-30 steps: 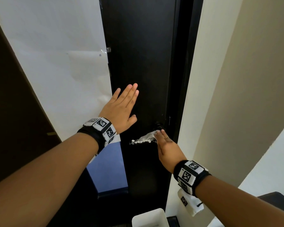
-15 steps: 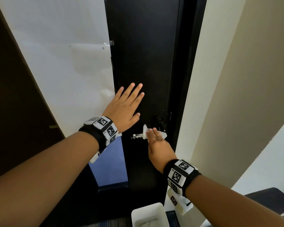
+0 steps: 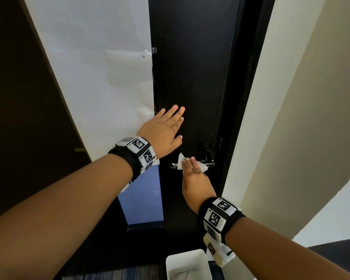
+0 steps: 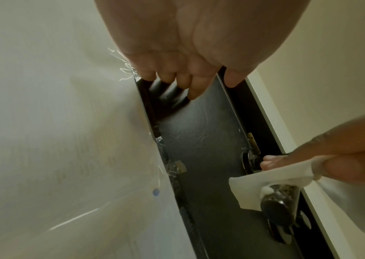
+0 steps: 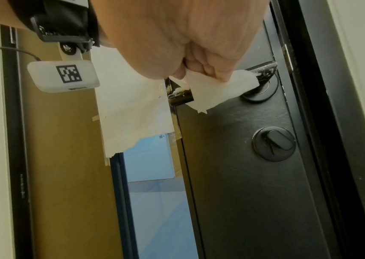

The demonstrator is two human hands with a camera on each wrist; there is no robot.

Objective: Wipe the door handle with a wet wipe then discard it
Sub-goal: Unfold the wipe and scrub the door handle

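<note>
Facing the tall black door [image 3: 192, 73], matte and faintly grained, I see white paper sheeting [image 3: 101, 77] taped along its left edge. My left hand [image 3: 162, 130] lies flat on the door above the handle, fingers straight and close together. Below the handle, on the floor, stands a white square bin [image 3: 188, 263]. My right hand [image 3: 194, 178] curls round the soft crumpled wet wipe [image 5: 219, 89], wrapped over the slim, shiny metal door handle [image 3: 207, 164].
</note>
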